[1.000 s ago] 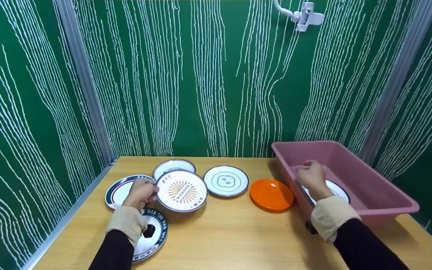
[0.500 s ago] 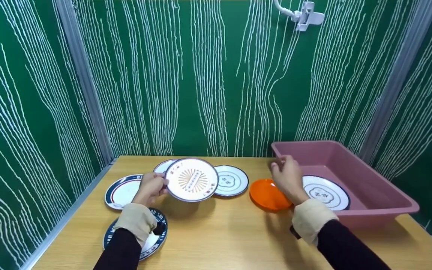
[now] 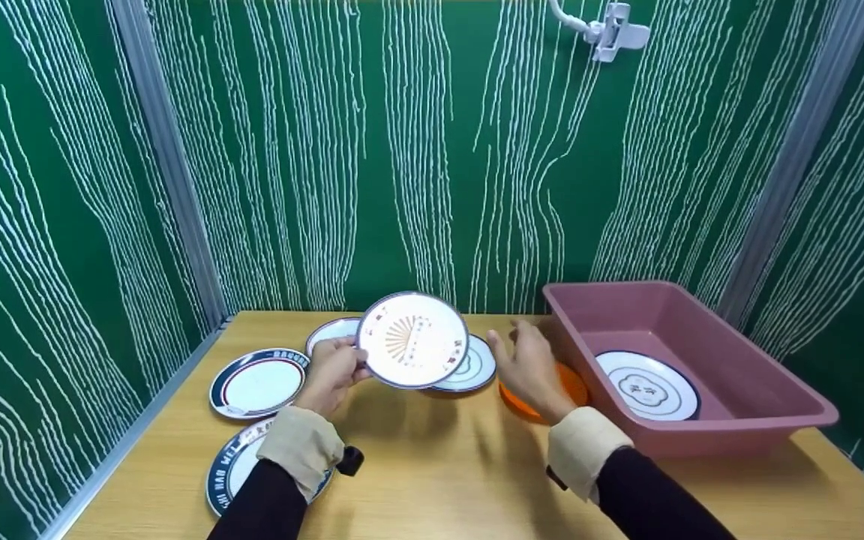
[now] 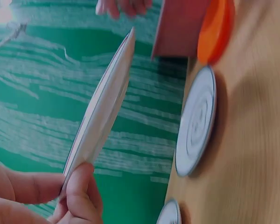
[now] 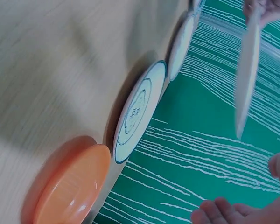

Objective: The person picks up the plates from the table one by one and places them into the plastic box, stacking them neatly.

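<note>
My left hand (image 3: 333,373) pinches the left rim of a round white plate (image 3: 412,341), thumb on one face and fingers on the other. The plate has a dark edge and an orange ray pattern; it is held up, tilted, above the table. In the left wrist view this plate (image 4: 102,102) shows nearly edge-on. My right hand (image 3: 531,367) is to the right of the plate, apart from it, its thumb and fingers spread with nothing between them. Below that hand lies an orange plate (image 3: 574,386), partly hidden. A white plate with a green design (image 5: 137,109) lies beside it.
A pink plastic tub (image 3: 702,330) stands at the right, with a white patterned plate (image 3: 649,386) inside. At the left lie two navy-rimmed plates, one oval plate (image 3: 261,381) and one nearer plate (image 3: 226,476) partly under my sleeve. Another white plate (image 3: 331,331) lies behind.
My right hand has come out of the tub and moved left, leaving a white plate inside. My left hand has carried the ray-patterned plate right and up, towards the middle.
</note>
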`<action>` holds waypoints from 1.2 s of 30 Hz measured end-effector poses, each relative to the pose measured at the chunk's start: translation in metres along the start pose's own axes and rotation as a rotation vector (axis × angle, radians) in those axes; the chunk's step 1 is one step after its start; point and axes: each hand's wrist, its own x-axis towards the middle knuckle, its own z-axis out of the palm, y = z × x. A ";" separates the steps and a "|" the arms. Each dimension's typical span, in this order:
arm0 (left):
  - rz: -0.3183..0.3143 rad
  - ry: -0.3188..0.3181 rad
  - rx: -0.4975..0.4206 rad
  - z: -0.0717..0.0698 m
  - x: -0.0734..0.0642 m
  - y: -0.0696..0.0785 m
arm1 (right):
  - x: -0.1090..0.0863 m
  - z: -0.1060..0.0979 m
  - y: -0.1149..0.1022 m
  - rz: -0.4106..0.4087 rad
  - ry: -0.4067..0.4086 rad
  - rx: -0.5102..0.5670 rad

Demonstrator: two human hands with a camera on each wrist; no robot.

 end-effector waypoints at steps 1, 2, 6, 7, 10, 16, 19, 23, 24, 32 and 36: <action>-0.003 0.000 -0.022 0.003 -0.003 0.000 | -0.001 0.003 -0.001 -0.004 -0.001 0.000; -0.004 0.002 -0.042 0.007 -0.005 -0.001 | -0.001 0.006 -0.002 -0.014 0.001 0.007; 0.001 0.004 -0.098 0.021 -0.015 -0.001 | -0.003 0.015 -0.008 -0.022 0.003 0.073; 0.003 0.004 -0.101 0.024 -0.018 -0.001 | -0.004 0.017 -0.009 -0.006 -0.002 0.099; 0.002 0.011 -0.104 0.033 -0.024 -0.001 | -0.004 0.024 -0.014 0.077 -0.021 0.246; 0.019 0.040 -0.181 0.052 -0.036 -0.008 | -0.008 0.036 -0.023 0.281 -0.016 0.651; 0.037 0.039 -0.220 0.060 -0.042 -0.012 | -0.010 0.041 -0.023 0.313 0.022 0.720; 0.033 0.045 -0.232 0.068 -0.045 -0.017 | -0.012 0.045 -0.021 0.334 0.069 0.717; 0.031 0.048 -0.233 0.069 -0.045 -0.018 | -0.012 0.045 -0.021 0.340 0.076 0.718; 0.075 0.080 -0.245 0.072 -0.046 -0.030 | -0.013 0.044 -0.022 0.321 0.059 0.777; 0.067 0.098 -0.225 0.071 -0.047 -0.031 | -0.015 0.042 -0.024 0.327 0.054 0.777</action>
